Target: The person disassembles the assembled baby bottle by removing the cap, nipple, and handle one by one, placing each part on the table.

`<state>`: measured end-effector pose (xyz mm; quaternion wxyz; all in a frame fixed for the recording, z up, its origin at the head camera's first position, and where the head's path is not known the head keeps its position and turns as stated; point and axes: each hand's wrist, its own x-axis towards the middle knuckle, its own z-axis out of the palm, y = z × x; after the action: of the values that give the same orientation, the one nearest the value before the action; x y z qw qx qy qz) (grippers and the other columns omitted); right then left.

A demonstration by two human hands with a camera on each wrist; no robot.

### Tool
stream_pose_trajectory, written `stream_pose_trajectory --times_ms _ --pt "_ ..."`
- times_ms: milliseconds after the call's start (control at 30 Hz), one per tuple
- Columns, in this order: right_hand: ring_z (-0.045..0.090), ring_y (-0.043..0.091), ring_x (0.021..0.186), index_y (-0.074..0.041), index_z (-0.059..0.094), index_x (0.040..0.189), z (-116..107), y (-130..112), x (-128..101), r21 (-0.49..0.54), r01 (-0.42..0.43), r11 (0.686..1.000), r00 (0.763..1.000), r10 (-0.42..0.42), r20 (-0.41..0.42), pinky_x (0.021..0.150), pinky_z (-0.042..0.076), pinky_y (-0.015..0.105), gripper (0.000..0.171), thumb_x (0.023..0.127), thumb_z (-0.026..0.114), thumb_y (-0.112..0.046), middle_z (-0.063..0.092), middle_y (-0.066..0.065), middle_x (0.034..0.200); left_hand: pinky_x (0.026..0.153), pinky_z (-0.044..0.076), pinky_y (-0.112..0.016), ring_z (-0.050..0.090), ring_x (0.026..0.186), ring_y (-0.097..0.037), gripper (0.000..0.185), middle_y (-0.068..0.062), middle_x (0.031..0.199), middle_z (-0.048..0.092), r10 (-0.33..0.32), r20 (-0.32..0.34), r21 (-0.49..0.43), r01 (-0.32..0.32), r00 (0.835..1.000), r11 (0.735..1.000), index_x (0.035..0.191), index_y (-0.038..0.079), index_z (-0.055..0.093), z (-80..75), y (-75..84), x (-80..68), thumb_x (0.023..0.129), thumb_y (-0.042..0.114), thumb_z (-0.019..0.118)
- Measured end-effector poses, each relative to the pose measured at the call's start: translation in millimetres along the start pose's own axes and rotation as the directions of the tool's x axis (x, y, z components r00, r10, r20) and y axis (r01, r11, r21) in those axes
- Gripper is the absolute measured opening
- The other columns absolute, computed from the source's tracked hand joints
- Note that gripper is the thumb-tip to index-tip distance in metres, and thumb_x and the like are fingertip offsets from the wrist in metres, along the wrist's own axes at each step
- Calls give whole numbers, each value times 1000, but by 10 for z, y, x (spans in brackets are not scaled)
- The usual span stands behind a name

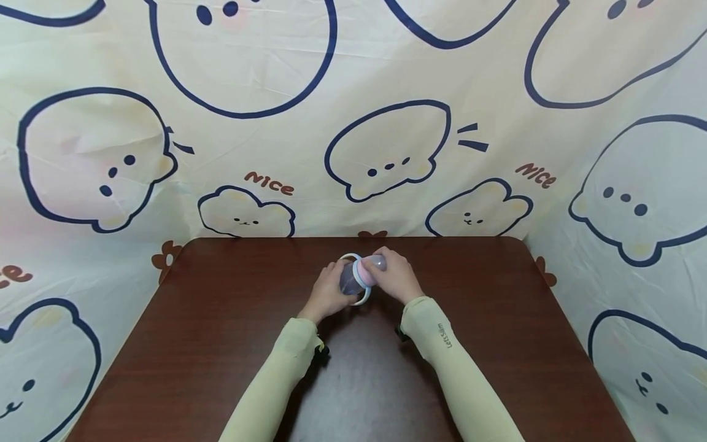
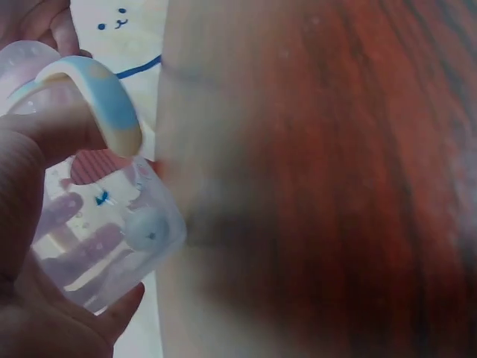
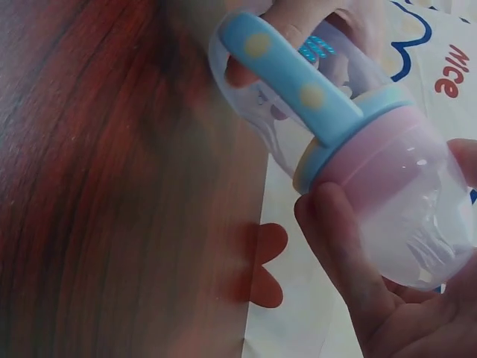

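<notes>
Over the far part of the table, a clear baby bottle (image 1: 350,280) is held tilted between both hands. My left hand (image 1: 324,296) grips its see-through body, and in the left wrist view the thumb goes through a blue-and-cream ring handle (image 2: 113,104). Printed pictures and droplets show on the bottle wall. My right hand (image 1: 399,277) holds the other end, fingers around the translucent domed cap (image 3: 417,224) over the pink collar (image 3: 369,160). The right wrist view shows a blue handle (image 3: 291,78) with yellow dots beside that collar.
The brown wooden table (image 1: 221,344) spreads under both arms. Behind it and along the sides hangs a pale cloth (image 1: 309,215) with blue-outlined cartoon figures, meeting the table's back edge just beyond the hands.
</notes>
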<state>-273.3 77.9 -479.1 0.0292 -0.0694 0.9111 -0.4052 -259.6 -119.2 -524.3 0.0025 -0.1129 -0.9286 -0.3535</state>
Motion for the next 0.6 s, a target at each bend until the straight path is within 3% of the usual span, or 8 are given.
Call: stream_pose_trajectory --times_ms 333,600 --pt "63 27 112 -22 65 129 33 32 16 -18 78 997 997 -78 2 100 53 51 47 93 73 -51 67 4 129 96 49 -51 52 116 -32 84 -13 126 60 -13 1 6 13 1000 1000 141 14 54 19 -46 61 68 16 94" --pt "62 26 111 -24 63 128 -7 39 43 0 97 995 992 -97 80 98 54 49 49 88 81 -46 67 3 127 97 51 -52 53 116 -31 81 -12 126 59 -40 12 30 40 999 999 139 14 54 24 -46 85 69 17 95"
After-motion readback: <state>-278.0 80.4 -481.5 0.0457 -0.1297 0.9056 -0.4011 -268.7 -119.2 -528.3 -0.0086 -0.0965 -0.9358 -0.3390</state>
